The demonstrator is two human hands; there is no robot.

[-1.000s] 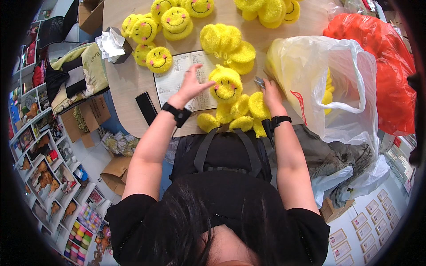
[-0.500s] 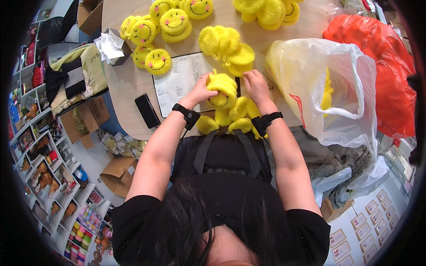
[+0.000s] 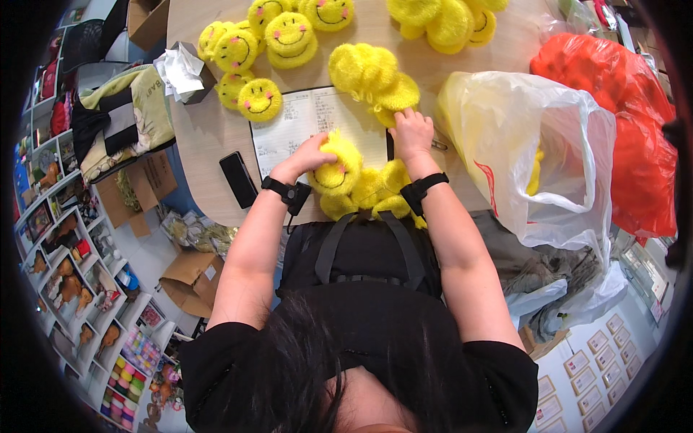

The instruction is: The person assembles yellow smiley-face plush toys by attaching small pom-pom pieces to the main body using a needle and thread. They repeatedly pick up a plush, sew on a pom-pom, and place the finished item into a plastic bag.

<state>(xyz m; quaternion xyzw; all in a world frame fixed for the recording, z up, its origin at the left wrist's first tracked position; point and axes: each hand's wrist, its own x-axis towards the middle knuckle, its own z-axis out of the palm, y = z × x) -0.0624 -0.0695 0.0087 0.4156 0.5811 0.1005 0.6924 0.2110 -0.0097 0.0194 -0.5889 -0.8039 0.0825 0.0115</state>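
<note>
My left hand [image 3: 306,156] grips a fuzzy yellow smiley-face plush [image 3: 339,169] by its left side, thumb over the front and the other fingers behind. Its stitched smile and pink cheeks face up, and a small tuft stands at its top. My right hand [image 3: 413,134] is closed, its curled fingertips at the near edge of a stack of yellow fuzzy pieces [image 3: 367,71]; whatever they pinch is hidden. Several more yellow fuzzy pieces [image 3: 379,189] lie against the table's near edge, between my wrists. Under the left hand an open notebook [image 3: 289,124] with handwriting lies flat.
Several smiley plushes [image 3: 290,40] sit at the far left, and another yellow pile [image 3: 446,25] at the far right. A black phone [image 3: 238,179] lies left of the notebook. White [image 3: 498,137] and red [image 3: 599,94] plastic bags crowd the right side. A tissue box [image 3: 182,74] stands at the left edge.
My left hand has moved left and a little nearer with the smiley plush, whose face now shows more fully. My right hand has come away from it to the yellow stack's near edge.
</note>
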